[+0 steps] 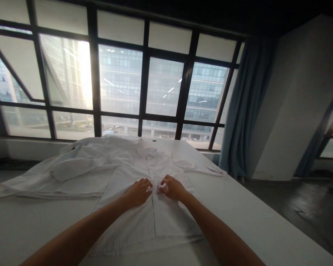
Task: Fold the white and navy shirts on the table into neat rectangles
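Note:
A white shirt (133, 225) lies spread on the table with its collar (146, 152) away from me and its hem towards me. Down its middle runs the front opening. My left hand (139, 192) is at the left side of that opening, fingers pinched on the fabric. Just across from it, my right hand (172, 187) pinches the cloth on the right side. A small gap separates the two hands. Whether a button is between the fingers is too small to tell. More white garments (80, 162) lie rumpled beside the shirt on the left.
The white table (238, 214) reaches towards large black-framed windows (144, 77). A blue curtain (238, 129) hangs at the right, beside a pale pillar (288, 111). Grey floor (308, 203) shows past the table's right edge.

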A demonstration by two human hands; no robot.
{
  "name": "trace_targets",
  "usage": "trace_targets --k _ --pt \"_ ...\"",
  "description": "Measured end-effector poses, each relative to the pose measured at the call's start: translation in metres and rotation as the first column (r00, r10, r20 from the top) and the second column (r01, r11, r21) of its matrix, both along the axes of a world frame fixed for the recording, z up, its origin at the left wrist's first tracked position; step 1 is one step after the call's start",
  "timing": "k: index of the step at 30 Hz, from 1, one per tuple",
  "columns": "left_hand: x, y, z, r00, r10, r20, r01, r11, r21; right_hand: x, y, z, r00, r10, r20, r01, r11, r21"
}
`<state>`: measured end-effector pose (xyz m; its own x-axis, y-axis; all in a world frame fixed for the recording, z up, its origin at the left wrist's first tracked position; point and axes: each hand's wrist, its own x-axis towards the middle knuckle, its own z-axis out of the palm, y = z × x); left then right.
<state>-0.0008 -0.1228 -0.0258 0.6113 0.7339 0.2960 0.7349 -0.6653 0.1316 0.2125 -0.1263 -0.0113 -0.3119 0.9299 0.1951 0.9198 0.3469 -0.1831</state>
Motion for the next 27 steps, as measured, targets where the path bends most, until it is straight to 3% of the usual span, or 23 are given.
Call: trace_targets --k 3,8,12,16,21,23,25,27 --pt "-0.001 -0.007 -0.003 0.999 -0.033 -0.031 0.031 0.999 -0.043 -0.016 -0.011 0.006 0.997 0.056 -0.051 -0.055 0.998 0.021" --pt "-0.006 -0.014 -0.014 0.985 -0.046 -0.165 0.020 0.988 -0.153 -0.019 -0.024 0.007 0.984 0.168 -0.053 -0.175 0.972 -0.159" --pt "-0.009 -0.019 -0.006 0.974 -0.069 -0.214 0.014 0.969 -0.246 -0.017 -0.029 0.009 0.964 0.263 -0.034 -0.263 0.936 -0.234" --pt "-0.013 -0.027 0.002 0.968 -0.100 -0.229 0.024 0.950 -0.312 -0.020 -0.035 0.015 0.966 0.260 0.001 -0.253 0.940 -0.228" --pt "-0.018 -0.029 0.000 0.974 -0.132 -0.182 0.070 0.947 -0.314 -0.009 -0.030 0.019 0.920 0.339 -0.196 -0.381 0.889 -0.254" --pt "-0.023 -0.022 0.001 0.979 -0.139 -0.152 0.085 0.945 -0.317 0.006 -0.022 0.018 0.928 0.288 -0.236 -0.331 0.929 -0.164" --pt "-0.031 -0.012 0.004 0.987 -0.088 -0.135 0.045 0.954 -0.297 0.025 -0.012 0.014 0.964 0.171 -0.202 -0.179 0.984 -0.020" --pt "-0.041 -0.001 0.005 0.987 0.003 -0.160 -0.045 0.965 -0.260 0.047 -0.002 0.007 0.994 0.002 -0.106 -0.003 1.000 -0.007"
